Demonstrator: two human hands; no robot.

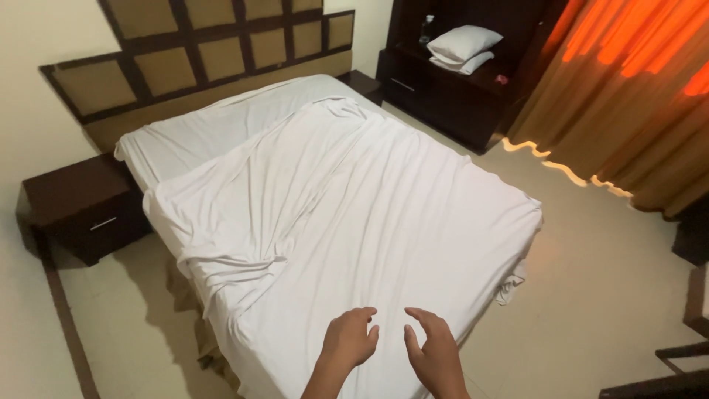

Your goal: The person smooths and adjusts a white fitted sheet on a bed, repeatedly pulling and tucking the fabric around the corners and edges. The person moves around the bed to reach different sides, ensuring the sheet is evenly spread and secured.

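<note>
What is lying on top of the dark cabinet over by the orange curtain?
Two white pillows are stacked on the dark cabinet, with a small bottle-like thing behind them. The pillows cover whatever lies beneath them.

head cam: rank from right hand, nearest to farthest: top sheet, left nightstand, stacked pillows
From the right hand:
1. Top sheet, directly beneath the fingers.
2. Left nightstand, beside the bed's far left corner.
3. Stacked pillows, on the dark cabinet at the top.
</note>
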